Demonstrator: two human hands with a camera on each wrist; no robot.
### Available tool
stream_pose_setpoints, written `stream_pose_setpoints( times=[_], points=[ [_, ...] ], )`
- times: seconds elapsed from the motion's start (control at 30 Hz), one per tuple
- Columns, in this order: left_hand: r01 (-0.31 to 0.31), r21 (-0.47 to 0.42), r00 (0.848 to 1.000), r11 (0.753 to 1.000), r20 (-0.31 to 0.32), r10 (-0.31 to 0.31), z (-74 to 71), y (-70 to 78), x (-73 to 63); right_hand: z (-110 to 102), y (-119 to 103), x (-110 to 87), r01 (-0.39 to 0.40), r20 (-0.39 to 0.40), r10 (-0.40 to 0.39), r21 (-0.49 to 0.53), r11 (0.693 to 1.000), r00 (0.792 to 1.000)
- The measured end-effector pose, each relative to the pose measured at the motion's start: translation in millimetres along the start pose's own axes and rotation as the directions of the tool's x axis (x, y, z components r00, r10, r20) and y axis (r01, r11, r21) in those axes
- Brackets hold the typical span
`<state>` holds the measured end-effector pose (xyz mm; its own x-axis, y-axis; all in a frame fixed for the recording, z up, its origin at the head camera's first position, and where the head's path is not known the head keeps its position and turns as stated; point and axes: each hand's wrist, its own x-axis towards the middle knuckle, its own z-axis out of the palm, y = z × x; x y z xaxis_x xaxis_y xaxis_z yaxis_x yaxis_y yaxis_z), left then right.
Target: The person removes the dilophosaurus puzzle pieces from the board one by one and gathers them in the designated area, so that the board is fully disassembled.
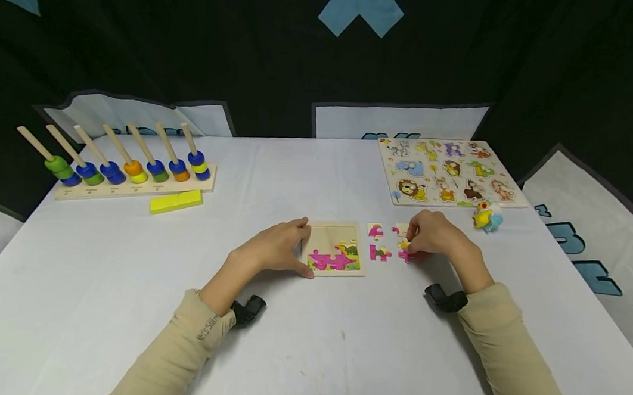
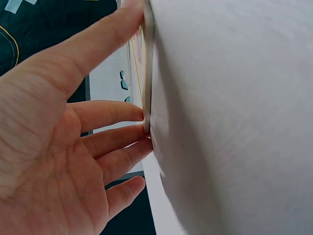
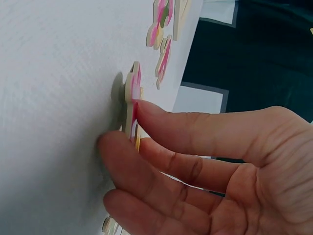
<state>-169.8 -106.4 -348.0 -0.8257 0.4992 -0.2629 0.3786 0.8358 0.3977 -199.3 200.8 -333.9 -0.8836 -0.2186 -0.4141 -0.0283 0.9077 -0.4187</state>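
My left hand (image 1: 273,247) holds a small wooden puzzle board (image 1: 338,274) by its left side, thumb at the near corner and fingers along the edge. Inside the board's frame lie fitted pieces with a pink dinosaur (image 1: 330,261); its upper left part is bare wood. To the board's right, my right hand (image 1: 434,234) pinches a pink puzzle piece (image 3: 134,82) between thumb and fingers, low over the table and tilted on edge in the right wrist view. Beside it lie a pink-and-white piece (image 1: 375,231) and a pink-and-green piece (image 1: 380,254). Another piece (image 1: 399,229) is partly hidden by the fingers.
A wooden stacking counter (image 1: 99,192) with coloured rings on pegs stands at the back left, a yellow block (image 1: 176,202) before it. An animal puzzle board (image 1: 431,162) lies at the back right, with a small yellow-and-blue toy (image 1: 487,217) at its near edge.
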Motion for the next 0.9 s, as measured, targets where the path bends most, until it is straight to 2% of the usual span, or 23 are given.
stream_pose_setpoints(
  times=[0.33, 0.53, 0.8, 0.9],
  points=[
    [-0.001, 0.005, 1.0, 1.0, 0.001, 0.001, 1.0, -1.1, 1.2, -1, -1, 0.5, -0.025, 0.03, 0.026, -0.024, 0.999, 0.999],
    [-0.001, 0.005, 1.0, 1.0, 0.003, 0.001, -0.1, -0.7, 0.5, -2, 4, -1.6, -0.014, 0.026, 0.015, -0.047, 0.999, 1.0],
    [-0.003, 0.003, 1.0, 1.0, 0.001, 0.003, 0.7, -1.1, 0.5, -15, 16, -8.2, -0.003, 0.052, 0.003, -0.003, 1.0, 0.999],
    [-0.003, 0.007, 1.0, 1.0, 0.0, 0.003, 0.7, -1.5, 0.7, -22, 21, -11.2, 0.01, 0.033, -0.01, -0.001, 1.0, 0.999]
  ],
)
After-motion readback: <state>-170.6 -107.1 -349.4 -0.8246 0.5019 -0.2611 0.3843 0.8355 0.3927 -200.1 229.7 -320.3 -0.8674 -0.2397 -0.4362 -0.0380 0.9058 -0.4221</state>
